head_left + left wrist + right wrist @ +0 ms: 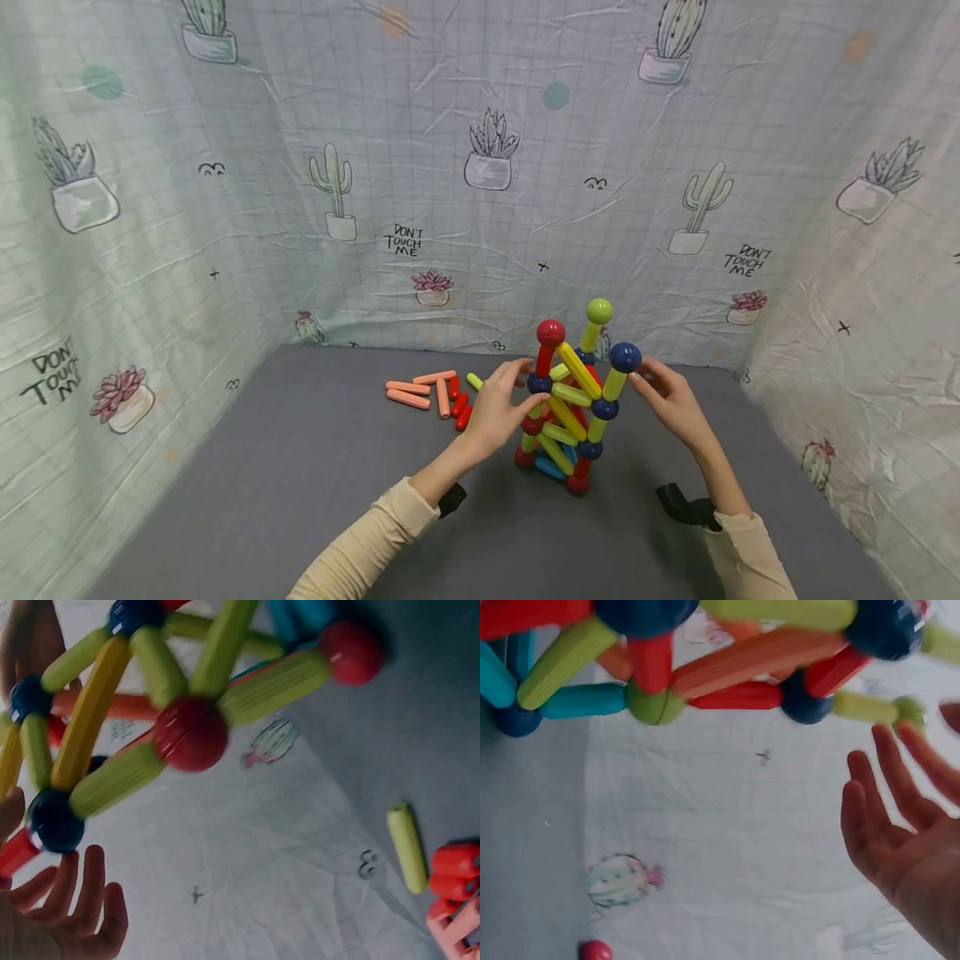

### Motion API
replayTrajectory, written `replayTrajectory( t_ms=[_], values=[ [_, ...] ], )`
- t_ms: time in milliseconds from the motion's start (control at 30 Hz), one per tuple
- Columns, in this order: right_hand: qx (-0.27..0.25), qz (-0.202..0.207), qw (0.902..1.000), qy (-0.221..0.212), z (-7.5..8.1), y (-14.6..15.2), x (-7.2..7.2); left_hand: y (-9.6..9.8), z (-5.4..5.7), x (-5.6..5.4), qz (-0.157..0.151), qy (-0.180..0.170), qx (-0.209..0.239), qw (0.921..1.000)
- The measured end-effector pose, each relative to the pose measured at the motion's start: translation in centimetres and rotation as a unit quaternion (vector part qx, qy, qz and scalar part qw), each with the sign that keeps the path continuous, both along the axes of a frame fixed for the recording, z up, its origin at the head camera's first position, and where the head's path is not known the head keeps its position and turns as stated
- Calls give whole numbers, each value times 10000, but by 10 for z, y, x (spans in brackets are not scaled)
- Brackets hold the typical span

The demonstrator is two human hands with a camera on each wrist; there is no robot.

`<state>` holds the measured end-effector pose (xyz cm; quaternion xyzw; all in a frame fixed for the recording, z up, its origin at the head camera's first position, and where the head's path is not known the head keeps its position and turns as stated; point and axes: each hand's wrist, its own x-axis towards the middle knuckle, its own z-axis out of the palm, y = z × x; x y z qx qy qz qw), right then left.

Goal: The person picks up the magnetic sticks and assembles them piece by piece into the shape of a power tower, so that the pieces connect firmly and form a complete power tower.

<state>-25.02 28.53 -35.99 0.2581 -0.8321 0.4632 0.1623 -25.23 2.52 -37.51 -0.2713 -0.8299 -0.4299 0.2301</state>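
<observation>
A tall tower of magnetic sticks and balls (557, 434) stands on the table, with red, yellow, green, orange and blue sticks joined at coloured balls. A red ball (551, 332), a green ball (599, 312) and a dark blue ball (626, 357) top its upright sticks. My left hand (495, 408) is around the tower's upper left side, thumb in front, fingers spread near a dark blue ball (55, 820); whether they touch it I cannot tell. On the other side, my right hand (667, 400) has its fingers loosely extended beside the top dark blue ball, gripping nothing visible.
Left of the tower lie several loose salmon sticks (408, 400), short red sticks (460, 405) and a green stick (407, 847). A red ball (596, 950) shows low in the right wrist view. A cactus-print curtain (420, 183) encloses the grey table (322, 475).
</observation>
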Motion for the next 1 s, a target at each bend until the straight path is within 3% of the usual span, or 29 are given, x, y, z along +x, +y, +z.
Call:
replayTrajectory(
  t_ms=[100, 233, 333, 467, 667, 867, 1000],
  values=[
    [-136, 443, 9971, -603, 0, 0, -21, 1, -6, 1, 29, 113, 83, 9999],
    [-153, 985, 9844, -1452, 2, -8, -42, 3, -6, -2, 53, 110, 122, 9999],
    [43, 856, 9812, -1730, 4, -10, -47, 2, -3, -9, 17, 32, 50, 10000],
    [471, 425, 9878, -1421, 5, 0, -39, 3, 3, -24, -170, -338, -106, 9992],
    [1031, -231, 9925, -623, 0, 12, -21, 8, 9, -58, -379, -960, -285, 9942],
    [1116, -332, 9918, -535, -1, 3, -9, 13, 9, -90, -429, -1199, -474, 9907],
    [1200, -455, 9910, -386, -1, -7, -5, 10, 1, -102, -704, -1311, -545, 9874]
  ],
)
